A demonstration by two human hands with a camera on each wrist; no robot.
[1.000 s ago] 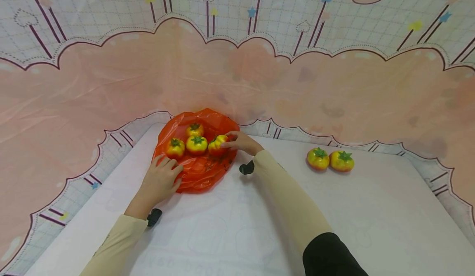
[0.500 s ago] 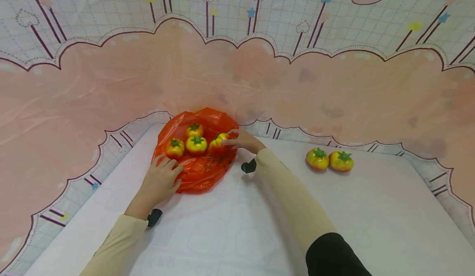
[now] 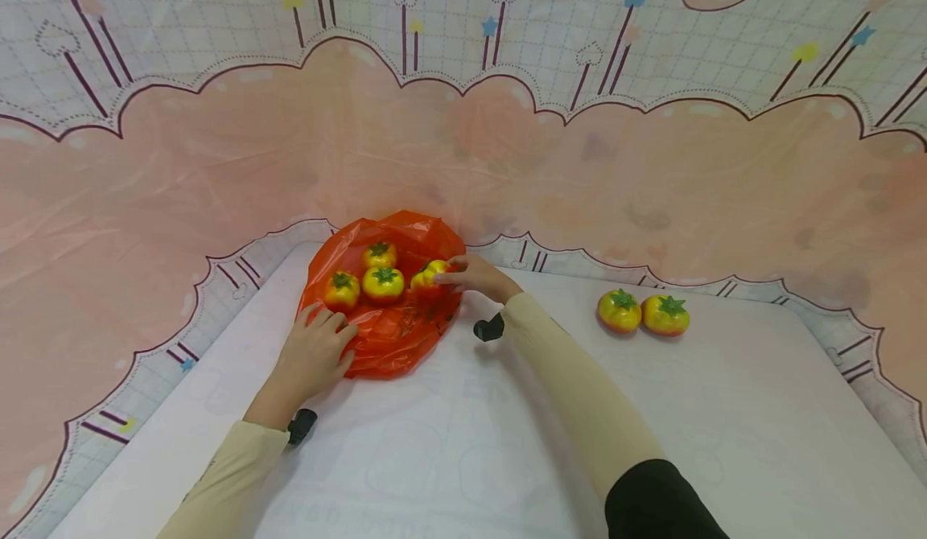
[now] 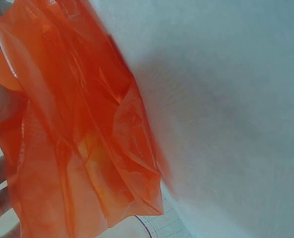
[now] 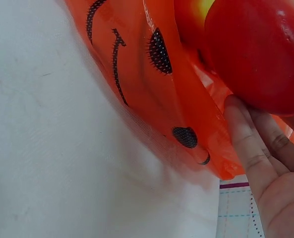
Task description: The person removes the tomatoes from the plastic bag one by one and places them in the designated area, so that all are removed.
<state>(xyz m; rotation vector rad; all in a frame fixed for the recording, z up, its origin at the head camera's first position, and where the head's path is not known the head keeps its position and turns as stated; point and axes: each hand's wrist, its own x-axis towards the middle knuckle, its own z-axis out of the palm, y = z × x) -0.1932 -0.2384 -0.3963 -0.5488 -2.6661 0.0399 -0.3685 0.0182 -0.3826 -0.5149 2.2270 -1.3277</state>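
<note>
Fruits (image 3: pixel 383 285), yellow above and red below with green leafy tops, sit near the middle of the head view: three lie close together inside an open orange plastic bag (image 3: pixel 387 350) on a white worktop (image 3: pixel 463 442), and a fourth fruit (image 3: pixel 426 275) is at the bag's right side, held between the thumb and fingers of the right hand (image 3: pixel 484 278). The left hand (image 3: pixel 313 350) grips the bag's near left edge, fingers curled over it. Well to the right, a pair of matching fruits (image 3: pixel 619 310) rests side by side; a pink patterned backdrop (image 3: pixel 434 145) rises behind. From the left wrist, thumb and fingers show at the far left, against the thin orange film. From the right wrist, slightly spread fingers touch the lower edge of a glossy red fruit beside the bag's wall, which carries black printed markings.
</note>
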